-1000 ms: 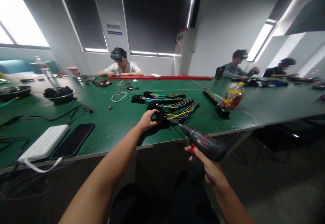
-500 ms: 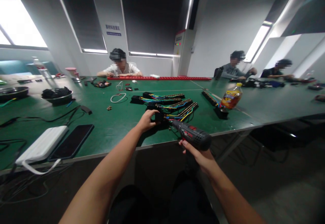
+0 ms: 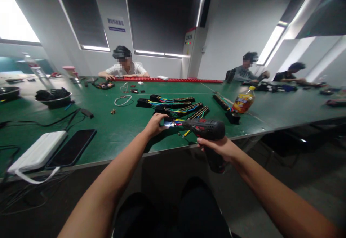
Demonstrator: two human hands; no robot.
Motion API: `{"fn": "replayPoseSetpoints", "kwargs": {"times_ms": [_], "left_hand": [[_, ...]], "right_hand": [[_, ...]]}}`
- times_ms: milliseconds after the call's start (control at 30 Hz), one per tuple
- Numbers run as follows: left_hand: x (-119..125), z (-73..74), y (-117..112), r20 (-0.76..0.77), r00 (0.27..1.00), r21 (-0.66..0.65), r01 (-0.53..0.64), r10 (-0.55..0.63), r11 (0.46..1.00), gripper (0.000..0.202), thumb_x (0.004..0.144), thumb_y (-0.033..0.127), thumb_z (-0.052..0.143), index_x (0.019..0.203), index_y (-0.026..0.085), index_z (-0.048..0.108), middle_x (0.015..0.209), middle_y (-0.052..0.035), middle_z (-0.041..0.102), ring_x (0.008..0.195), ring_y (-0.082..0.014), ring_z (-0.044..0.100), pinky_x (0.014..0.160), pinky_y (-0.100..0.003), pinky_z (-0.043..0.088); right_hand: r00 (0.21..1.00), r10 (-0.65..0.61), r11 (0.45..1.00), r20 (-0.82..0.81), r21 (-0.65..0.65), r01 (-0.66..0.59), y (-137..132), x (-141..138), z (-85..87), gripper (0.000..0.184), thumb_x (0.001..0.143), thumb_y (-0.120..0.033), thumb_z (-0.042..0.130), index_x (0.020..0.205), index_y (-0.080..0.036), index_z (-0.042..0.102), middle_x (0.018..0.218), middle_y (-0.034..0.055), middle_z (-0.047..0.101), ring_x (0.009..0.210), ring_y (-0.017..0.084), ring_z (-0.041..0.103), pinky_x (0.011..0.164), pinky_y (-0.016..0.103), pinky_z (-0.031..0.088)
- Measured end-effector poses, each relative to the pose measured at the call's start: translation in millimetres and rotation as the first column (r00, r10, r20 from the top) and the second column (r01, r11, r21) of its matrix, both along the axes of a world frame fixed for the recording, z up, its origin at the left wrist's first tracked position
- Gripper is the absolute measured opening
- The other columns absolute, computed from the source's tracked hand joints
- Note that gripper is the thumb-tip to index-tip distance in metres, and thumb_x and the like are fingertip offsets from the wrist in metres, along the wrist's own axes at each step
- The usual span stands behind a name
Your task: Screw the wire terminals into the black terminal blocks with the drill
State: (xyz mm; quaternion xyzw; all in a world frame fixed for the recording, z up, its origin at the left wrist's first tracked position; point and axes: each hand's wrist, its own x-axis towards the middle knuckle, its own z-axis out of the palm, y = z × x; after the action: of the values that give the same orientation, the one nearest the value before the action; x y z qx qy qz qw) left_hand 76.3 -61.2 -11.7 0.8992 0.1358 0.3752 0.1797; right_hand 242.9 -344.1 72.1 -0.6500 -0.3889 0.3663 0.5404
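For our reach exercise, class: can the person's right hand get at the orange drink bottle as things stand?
Probably not yet: the right hand is wrapped round the drill. The bottle stands beyond it, the way there otherwise looking free.

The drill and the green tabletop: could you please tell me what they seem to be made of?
Drill: likely moulded plastic, matte black with red trim, dull sheen on the casing.
Tabletop: green mat, probably rubber or vinyl, smooth, with soft reflections.

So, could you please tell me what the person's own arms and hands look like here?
The left arm and right arm are bare to the picture's edge, no sleeves showing. The left hand and right hand wear no gloves; no watch, ring or wristband is visible.
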Motion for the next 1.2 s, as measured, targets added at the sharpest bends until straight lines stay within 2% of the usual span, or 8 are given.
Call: {"fn": "replayPoseSetpoints", "kwargs": {"times_ms": [167, 367, 600, 733, 933, 1200], "left_hand": [[-0.9, 1.9, 0.1, -0.030, 0.999, -0.021, -0.014, 0.014, 1.000, 0.051, 0.070, 0.027, 0.078, 0.118, 0.022, 0.063, 0.117, -0.0078, 0.065, 0.112, -0.0283, 0.056, 0.100, -0.044, 0.047], [-1.5, 3.3, -0.3, -0.035, 0.999, -0.030, -0.015, 0.014, 0.999, 0.052, 0.071, 0.030, 0.078, 0.119, 0.020, 0.062, 0.115, -0.0081, 0.064, 0.109, -0.0276, 0.057, 0.097, -0.041, 0.047], [-1.7, 3.3, 0.1, -0.036, 0.999, -0.036, -0.014, 0.012, 0.999, 0.052, 0.070, 0.032, 0.078, 0.118, 0.022, 0.062, 0.113, -0.0080, 0.064, 0.107, -0.0277, 0.058, 0.095, -0.042, 0.048], [-1.6, 2.2, 1.1, -0.040, 0.999, -0.029, -0.026, 0.025, 0.999, 0.051, 0.070, 0.034, 0.077, 0.117, 0.022, 0.062, 0.113, -0.0079, 0.064, 0.107, -0.0279, 0.058, 0.094, -0.041, 0.048], [-0.8, -0.2, 2.5, -0.026, 1.000, -0.011, -0.010, 0.010, 1.000, 0.051, 0.071, 0.034, 0.076, 0.117, 0.022, 0.061, 0.115, -0.0071, 0.064, 0.108, -0.0275, 0.058, 0.096, -0.042, 0.048], [0.2, -0.9, 1.9, -0.001, 1.000, -0.006, -0.007, 0.007, 1.000, 0.050, 0.069, 0.030, 0.077, 0.116, 0.021, 0.062, 0.116, -0.0077, 0.065, 0.109, -0.0275, 0.058, 0.097, -0.043, 0.048]], "right_hand": [[0.995, -0.057, 0.997, -0.084, -0.062, 0.051, 0.5, 4.0, -1.2, 0.033, 0.056, -0.044, 0.087, 0.075, -0.018, 0.076, 0.067, 0.0072, 0.075, 0.056, 0.018, 0.065, 0.050, 0.029, 0.052], [0.995, -0.061, 0.995, -0.077, -0.083, 0.055, -0.2, 6.2, -4.9, 0.034, 0.058, -0.045, 0.087, 0.075, -0.017, 0.076, 0.069, 0.0075, 0.075, 0.058, 0.019, 0.065, 0.053, 0.030, 0.051], [1.000, -0.020, 0.999, 0.004, -0.044, 0.021, -2.1, 5.7, -7.1, 0.036, 0.060, -0.048, 0.085, 0.079, -0.019, 0.077, 0.074, 0.0055, 0.075, 0.061, 0.018, 0.064, 0.055, 0.030, 0.051], [0.998, -0.051, 0.999, 0.035, -0.004, 0.051, -5.6, 5.5, -5.6, 0.037, 0.061, -0.050, 0.084, 0.080, -0.020, 0.077, 0.077, 0.0056, 0.076, 0.064, 0.019, 0.064, 0.057, 0.032, 0.052], [0.998, -0.056, 0.998, 0.037, -0.019, 0.056, -4.0, 4.0, 0.0, 0.041, 0.060, -0.052, 0.084, 0.084, -0.019, 0.077, 0.079, 0.0070, 0.076, 0.064, 0.020, 0.065, 0.056, 0.032, 0.052], [0.999, -0.044, 0.999, 0.017, 0.001, 0.044, 5.4, 3.3, -1.9, 0.043, 0.060, -0.050, 0.086, 0.088, -0.019, 0.075, 0.084, 0.0078, 0.076, 0.069, 0.021, 0.067, 0.061, 0.033, 0.055]]}}
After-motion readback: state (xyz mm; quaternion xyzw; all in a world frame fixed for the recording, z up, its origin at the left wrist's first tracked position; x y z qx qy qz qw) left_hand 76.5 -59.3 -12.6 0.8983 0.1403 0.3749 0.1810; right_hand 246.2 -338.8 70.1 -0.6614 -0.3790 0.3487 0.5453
